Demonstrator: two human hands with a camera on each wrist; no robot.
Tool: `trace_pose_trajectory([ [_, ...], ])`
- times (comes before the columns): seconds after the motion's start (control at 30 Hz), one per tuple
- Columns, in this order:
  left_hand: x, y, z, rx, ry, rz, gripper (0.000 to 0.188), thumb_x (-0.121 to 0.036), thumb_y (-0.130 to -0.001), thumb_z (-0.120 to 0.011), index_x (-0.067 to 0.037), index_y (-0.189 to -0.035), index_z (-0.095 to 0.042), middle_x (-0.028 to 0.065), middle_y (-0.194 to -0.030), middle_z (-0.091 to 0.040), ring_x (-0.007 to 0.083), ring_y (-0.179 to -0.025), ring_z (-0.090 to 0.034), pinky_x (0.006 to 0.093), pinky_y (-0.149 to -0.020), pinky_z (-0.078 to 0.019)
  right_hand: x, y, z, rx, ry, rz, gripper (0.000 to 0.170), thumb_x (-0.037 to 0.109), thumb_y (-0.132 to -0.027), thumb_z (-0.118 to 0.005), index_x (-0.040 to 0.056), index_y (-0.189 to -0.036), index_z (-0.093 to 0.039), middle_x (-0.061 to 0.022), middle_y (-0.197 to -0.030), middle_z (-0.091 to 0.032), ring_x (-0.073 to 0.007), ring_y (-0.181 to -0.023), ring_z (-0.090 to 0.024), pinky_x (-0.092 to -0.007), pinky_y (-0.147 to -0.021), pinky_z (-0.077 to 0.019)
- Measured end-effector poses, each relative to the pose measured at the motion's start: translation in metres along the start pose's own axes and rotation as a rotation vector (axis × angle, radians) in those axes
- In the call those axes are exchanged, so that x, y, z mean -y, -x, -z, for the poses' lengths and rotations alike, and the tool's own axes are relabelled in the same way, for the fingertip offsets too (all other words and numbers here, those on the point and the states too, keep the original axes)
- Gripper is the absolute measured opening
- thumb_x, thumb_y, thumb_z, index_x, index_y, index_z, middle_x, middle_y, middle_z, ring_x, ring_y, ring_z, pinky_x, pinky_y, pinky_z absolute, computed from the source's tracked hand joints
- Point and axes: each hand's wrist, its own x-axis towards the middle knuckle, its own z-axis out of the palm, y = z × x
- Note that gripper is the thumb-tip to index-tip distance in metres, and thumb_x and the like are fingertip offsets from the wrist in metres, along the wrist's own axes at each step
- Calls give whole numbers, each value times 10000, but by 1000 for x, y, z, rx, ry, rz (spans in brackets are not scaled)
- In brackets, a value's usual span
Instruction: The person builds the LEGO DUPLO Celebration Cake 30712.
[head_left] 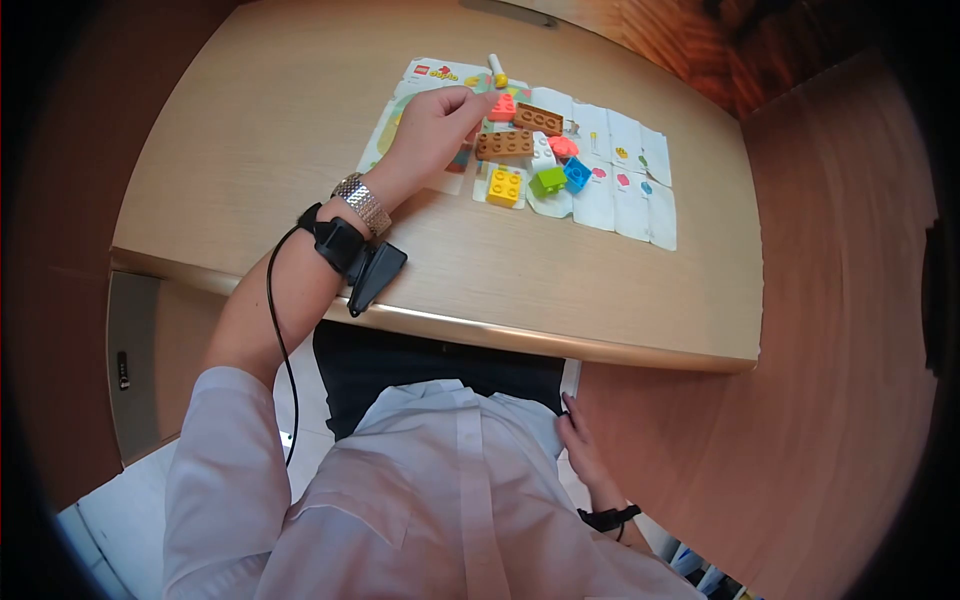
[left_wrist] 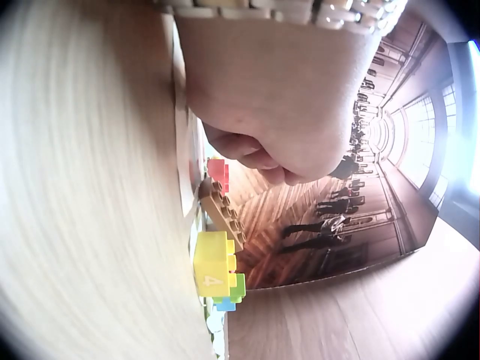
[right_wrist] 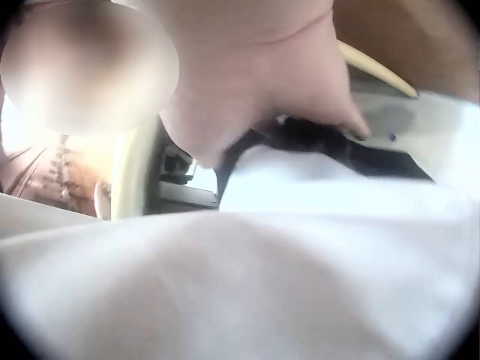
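Observation:
My left hand [head_left: 432,135] is over the printed sheet, its fingers curled in beside the red brick [head_left: 502,107]; nothing shows in its grip. From the left wrist view, the curled left hand [left_wrist: 270,112] is above the red brick [left_wrist: 218,174], apart from it. Nearby on the sheets lie two brown bricks [head_left: 505,145], a white brick [head_left: 542,152], a coral piece [head_left: 564,147], a blue brick [head_left: 577,175], a green brick [head_left: 548,181] and a yellow brick [head_left: 503,187]. My right hand [head_left: 583,450] rests by my lap, fingers extended, holding nothing visible; the right wrist view shows the hand [right_wrist: 262,82] against dark cloth.
A white and yellow piece [head_left: 498,72] stands at the top edge of the sheets. The unfolded instruction sheet [head_left: 655,215] extends right of the bricks. The table's front edge [head_left: 480,338] runs between the bricks and my lap. A wooden panel [head_left: 830,230] borders the right side.

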Motion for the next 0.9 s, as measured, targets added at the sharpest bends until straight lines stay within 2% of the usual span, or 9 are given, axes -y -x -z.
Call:
trace_pose_trajectory([
  [0.03, 3, -3, 2, 11, -30, -31, 463, -448, -1054, -669, -114, -746, -578, -56, -707, -510, 37, -678, -527, 263, -555, -529, 12, -3, 7, 70, 404, -22, 848, 470, -1022, -698, 55, -1674, -349, -278, -1734, -269, -394, -1587, -312, -436, -1294, -272],
  [0.07, 5, -4, 3, 21, -59, -60, 464, -448, -1066, -656, -137, -736, -558, -70, -700, -474, 25, -681, -525, 265, -573, -564, 34, 0, 9, 69, 401, -21, 848, 470, -1022, -698, 55, -1674, -349, -278, -1734, -269, -394, -1587, -312, -436, -1294, -272],
  [0.13, 6, -4, 4, 33, -76, -73, 462, -444, -1067, -657, -136, -737, -562, -69, -699, -472, 27, -671, -512, 261, -570, -555, 109, 14, 4, 187, 1003, 99, 747, 442, -978, -773, 3, -1540, -550, -309, -1545, -546, -422, -1412, -548, -438, -1202, -430],
  [0.27, 2, -1, 2, 32, -78, -45, 451, -422, -1070, -660, -130, -739, -572, -68, -691, -469, 25, -642, -463, 244, -564, -519, 259, 18, -16, 446, 870, -72, 676, 389, -957, -806, -30, -1456, -625, -279, -1330, -708, -359, -1163, -710, -430, -1017, -572],
  [0.33, -3, 4, 1, 34, -72, -27, 450, -414, -1072, -660, -125, -738, -572, -69, -686, -468, 21, -638, -456, 240, -559, -506, 279, 7, -3, 567, 365, 415, 535, 321, -964, -799, -50, -1337, -698, -209, -1125, -785, -245, -953, -753, -367, -852, -609],
  [0.43, 4, 0, 4, 51, -88, -56, 448, -406, -1076, -655, -117, -743, -580, -71, -679, -467, 16, -633, -456, 236, -550, -493, 319, -38, 2, 247, 128, 644, 316, 247, -1020, -711, -25, -1177, -752, -122, -1015, -780, -134, -876, -703, -287, -731, -550],
  [0.53, -5, 2, 2, 40, -71, -38, 439, -403, -1082, -647, -112, -756, -601, -73, -673, -472, 14, -629, -466, 230, -546, -486, 378, -107, -21, -82, 33, 748, 312, 289, -1057, -657, 7, -1137, -766, -69, -955, -761, -85, -796, -634, -249, -698, -486],
  [0.67, -5, 2, 2, 0, -12, 4, 425, -401, -1088, -635, -113, -776, -631, -72, -673, -492, 12, -623, -465, 211, -554, -470, 408, -176, -40, -105, 67, 640, 317, 307, -1063, -661, 20, -1147, -770, -32, -964, -755, -83, -802, -622, -242, -729, -488],
  [0.9, -3, 3, 2, 87, -48, 9, 438, -402, -1094, -633, -111, -768, -617, -67, -690, -519, 10, -616, -433, 205, -550, -414, 383, -235, -29, -118, -28, 490, 290, 294, -1063, -674, 33, -1142, -775, -11, -964, -740, -75, -808, -624, -230, -731, -520],
])
